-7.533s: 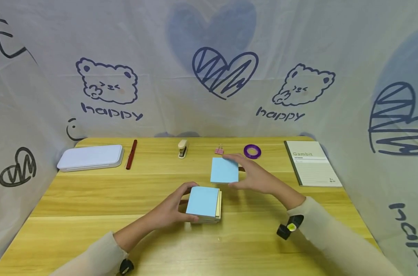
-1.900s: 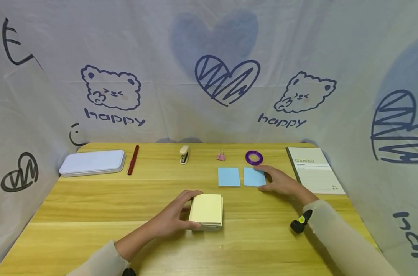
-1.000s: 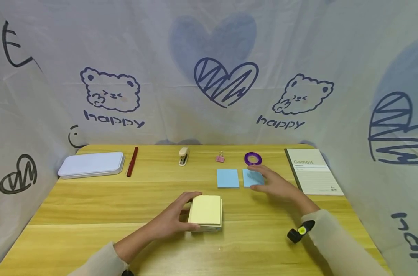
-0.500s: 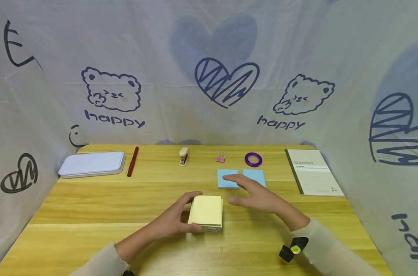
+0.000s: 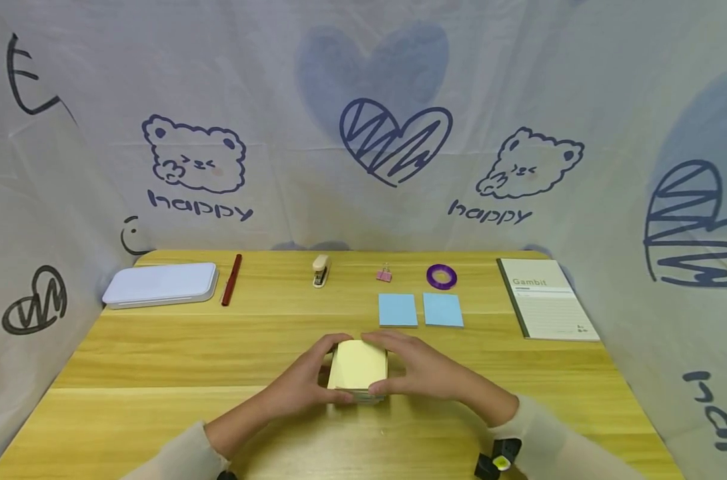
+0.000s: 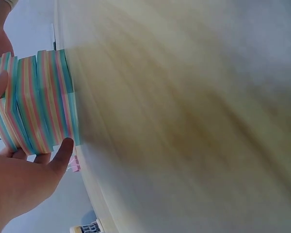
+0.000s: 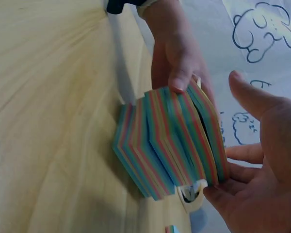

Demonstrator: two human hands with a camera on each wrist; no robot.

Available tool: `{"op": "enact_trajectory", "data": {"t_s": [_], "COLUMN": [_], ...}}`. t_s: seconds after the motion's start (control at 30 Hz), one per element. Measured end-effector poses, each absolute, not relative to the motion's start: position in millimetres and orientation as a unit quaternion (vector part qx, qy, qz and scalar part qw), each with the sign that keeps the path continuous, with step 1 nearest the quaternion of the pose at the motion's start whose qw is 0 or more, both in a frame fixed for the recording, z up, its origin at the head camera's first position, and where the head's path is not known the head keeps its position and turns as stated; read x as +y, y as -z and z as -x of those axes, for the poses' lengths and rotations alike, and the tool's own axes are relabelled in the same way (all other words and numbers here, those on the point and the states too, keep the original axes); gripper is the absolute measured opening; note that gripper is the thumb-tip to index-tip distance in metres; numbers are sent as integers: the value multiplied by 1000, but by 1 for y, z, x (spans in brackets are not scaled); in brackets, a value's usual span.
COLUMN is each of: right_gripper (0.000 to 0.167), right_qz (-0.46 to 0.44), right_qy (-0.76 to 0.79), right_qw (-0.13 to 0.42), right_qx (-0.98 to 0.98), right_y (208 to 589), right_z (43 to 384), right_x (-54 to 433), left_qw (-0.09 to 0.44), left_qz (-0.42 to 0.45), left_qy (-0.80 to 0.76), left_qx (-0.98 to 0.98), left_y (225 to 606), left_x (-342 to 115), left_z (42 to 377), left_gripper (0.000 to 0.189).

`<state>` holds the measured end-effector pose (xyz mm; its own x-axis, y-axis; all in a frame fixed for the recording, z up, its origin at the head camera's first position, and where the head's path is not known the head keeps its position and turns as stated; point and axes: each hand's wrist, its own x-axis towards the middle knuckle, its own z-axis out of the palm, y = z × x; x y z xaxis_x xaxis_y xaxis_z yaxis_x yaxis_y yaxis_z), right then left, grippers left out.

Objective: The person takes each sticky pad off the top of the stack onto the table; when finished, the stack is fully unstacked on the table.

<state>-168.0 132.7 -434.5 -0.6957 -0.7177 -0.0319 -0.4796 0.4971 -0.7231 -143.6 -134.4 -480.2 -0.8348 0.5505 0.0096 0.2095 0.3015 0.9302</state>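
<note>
A tall stack of sticky note pads (image 5: pixel 358 365), yellow on top with striped coloured edges (image 7: pixel 160 141), stands near the middle of the table. My left hand (image 5: pixel 299 379) grips its left side, with the thumb (image 7: pixel 179 83) on the near face and fingers behind. On the right side, my right hand (image 5: pixel 426 368) spans the top of the stack. Its fingertips (image 7: pixel 218 191) are at the far edge of the top pad, while the thumb (image 7: pixel 240 82) stands apart from the near edge. Behind the stack lie two blue sticky note pads (image 5: pixel 397 310) side by side.
Along the back of the table (image 5: pixel 159 360) are a white case (image 5: pixel 161 283), a red pen (image 5: pixel 231 280), a stapler (image 5: pixel 320 271), a pink binder clip (image 5: pixel 384 273) and a purple tape roll (image 5: pixel 441 276). A notebook (image 5: pixel 548 300) lies at the right. Printed cloth surrounds the table.
A second blue pad was set down right of the first, and the stack's top went from blue to yellow. My right hand left that pad and moved left to the stack. The left hand stayed.
</note>
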Motion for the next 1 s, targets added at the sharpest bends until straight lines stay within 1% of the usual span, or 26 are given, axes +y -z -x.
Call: {"op": "enact_trajectory", "data": {"t_s": [0.17, 0.4, 0.7, 0.83, 1.0], "right_gripper": [94, 88, 89, 88, 85], "right_qz": [346, 355, 346, 343, 341], "right_qy": [346, 345, 342, 346, 353], "right_qw": [154, 139, 139, 138, 136], "right_qx": [858, 858, 862, 863, 861], "right_y": [442, 447, 446, 445, 443], "right_z": [164, 162, 162, 163, 166], "right_x": [129, 129, 129, 130, 138], "left_qw": [151, 152, 154, 165, 161], "left_qz": [-242, -247, -246, -241, -240], "left_qy": [-530, -529, -524, -528, -508], "left_qx": [799, 798, 801, 797, 811], "left_y": [482, 481, 480, 480, 479], "left_x": [-134, -134, -135, -135, -135], "left_z": [143, 144, 145, 146, 146], "left_gripper": [84, 82, 80, 82, 87]}}
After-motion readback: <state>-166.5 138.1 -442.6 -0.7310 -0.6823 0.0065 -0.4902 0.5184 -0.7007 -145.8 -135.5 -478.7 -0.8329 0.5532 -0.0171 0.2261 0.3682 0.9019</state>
